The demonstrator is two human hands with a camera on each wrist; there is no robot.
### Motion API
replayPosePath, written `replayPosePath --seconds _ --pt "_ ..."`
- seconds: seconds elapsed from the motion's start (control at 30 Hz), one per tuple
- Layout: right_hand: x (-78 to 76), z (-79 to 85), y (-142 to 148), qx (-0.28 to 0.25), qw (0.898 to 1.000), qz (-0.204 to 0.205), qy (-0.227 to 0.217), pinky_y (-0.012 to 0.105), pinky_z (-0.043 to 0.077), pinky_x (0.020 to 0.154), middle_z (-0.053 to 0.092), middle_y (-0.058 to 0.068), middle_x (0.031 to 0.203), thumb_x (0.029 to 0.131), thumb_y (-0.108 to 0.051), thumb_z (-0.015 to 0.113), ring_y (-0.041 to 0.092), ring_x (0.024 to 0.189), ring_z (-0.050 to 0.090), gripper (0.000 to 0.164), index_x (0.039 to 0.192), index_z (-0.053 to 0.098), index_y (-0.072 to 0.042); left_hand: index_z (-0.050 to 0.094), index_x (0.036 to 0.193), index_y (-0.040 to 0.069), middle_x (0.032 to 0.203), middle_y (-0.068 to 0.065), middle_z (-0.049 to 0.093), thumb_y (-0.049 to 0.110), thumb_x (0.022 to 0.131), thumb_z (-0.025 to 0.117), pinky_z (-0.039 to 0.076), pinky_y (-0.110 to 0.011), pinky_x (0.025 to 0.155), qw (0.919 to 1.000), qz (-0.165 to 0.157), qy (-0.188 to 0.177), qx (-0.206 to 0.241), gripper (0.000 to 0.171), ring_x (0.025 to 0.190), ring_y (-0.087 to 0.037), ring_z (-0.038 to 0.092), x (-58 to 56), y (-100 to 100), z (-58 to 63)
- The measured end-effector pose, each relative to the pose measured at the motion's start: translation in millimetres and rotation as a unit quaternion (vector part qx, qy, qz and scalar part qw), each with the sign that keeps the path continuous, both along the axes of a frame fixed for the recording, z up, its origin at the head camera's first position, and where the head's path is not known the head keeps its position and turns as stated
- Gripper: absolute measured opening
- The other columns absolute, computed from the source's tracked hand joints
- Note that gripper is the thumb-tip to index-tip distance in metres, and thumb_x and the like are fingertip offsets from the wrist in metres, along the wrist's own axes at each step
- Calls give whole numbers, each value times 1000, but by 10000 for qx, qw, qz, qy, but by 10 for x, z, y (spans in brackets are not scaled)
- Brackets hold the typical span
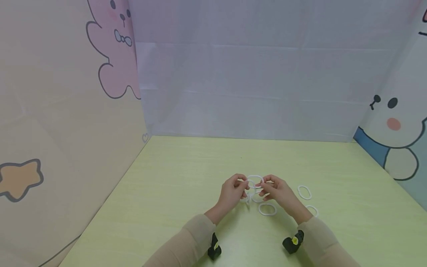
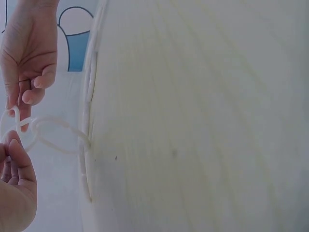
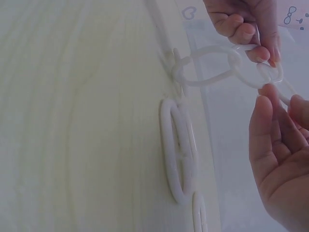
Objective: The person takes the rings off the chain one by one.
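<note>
Several white oval chain links are at the hands. Fingertips of my left hand (image 1: pixel 233 189) pinch one white link (image 1: pixel 250 181). Opposite it, my right hand (image 1: pixel 277 191) pinches another white link (image 1: pixel 255 176) between thumb and fingers, the two hands nearly meeting. From the held links hangs a looped-through link (image 3: pixel 207 83), which slants down to the tabletop in the right wrist view. Fingertips partly hide where the held links cross. Just below the hands, a loose link (image 1: pixel 267 214) lies flat on the table.
Two more loose links lie to the right: one link (image 1: pixel 307 199) beyond the right wrist, another link (image 1: pixel 317 212) partly behind it. The pale yellow-green table (image 1: pixel 186 159) meets a plain cloth backdrop (image 1: pixel 217 74) at the back. Black wrist cameras (image 1: pixel 214 252) hang under the sleeves.
</note>
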State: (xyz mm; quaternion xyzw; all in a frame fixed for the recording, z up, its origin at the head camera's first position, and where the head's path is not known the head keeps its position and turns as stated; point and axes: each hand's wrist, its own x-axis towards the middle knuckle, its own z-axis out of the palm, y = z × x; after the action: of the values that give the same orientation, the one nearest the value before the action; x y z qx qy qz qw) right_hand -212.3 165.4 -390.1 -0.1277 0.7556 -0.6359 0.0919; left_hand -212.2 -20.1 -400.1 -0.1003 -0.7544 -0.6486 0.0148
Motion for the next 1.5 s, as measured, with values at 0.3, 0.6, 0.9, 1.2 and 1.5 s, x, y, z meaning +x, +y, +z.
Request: replayPosePath --seconds 0.3,0.6,0.9,1.2,1.5 --pt "-2 -5 11 -26 9999 101 53 31 52 65 63 20 101 96 -12 50 14 74 61 17 99 44 4 59 95 6 78 -16 65 11 92 58 45 -20 48 10000 -15 28 25 6 49 -8 52 -6 9 -11" --pt "7 -1 18 -51 9998 162 35 30 52 65 62 19 100 97 -10 48 14 73 60 15 99 43 3 59 95 6 76 -14 65 10 92 58 45 -19 48 10000 -56 43 61 5 49 -8 52 7 18 4" --pt "32 4 25 -69 9998 209 -1 30 52 66 63 19 101 97 -11 47 14 71 60 16 99 42 4 59 95 6 79 -18 64 10 92 58 45 -19 48 9999 -94 70 64 6 49 -7 52 22 16 2" --pt "56 15 32 -36 9995 310 -78 31 51 66 62 22 100 98 -14 47 16 69 59 18 99 41 3 59 94 3 74 -13 63 8 91 58 43 -18 46 9997 -94 202 116 6 49 -8 51 35 8 -3" --pt "72 17 6 -142 9992 316 -209 29 51 63 61 26 93 98 -14 46 15 64 59 18 99 40 2 57 95 -6 77 -27 60 1 91 55 39 -16 45 9992 -167 330 167 8 50 -12 49 106 -5 98"
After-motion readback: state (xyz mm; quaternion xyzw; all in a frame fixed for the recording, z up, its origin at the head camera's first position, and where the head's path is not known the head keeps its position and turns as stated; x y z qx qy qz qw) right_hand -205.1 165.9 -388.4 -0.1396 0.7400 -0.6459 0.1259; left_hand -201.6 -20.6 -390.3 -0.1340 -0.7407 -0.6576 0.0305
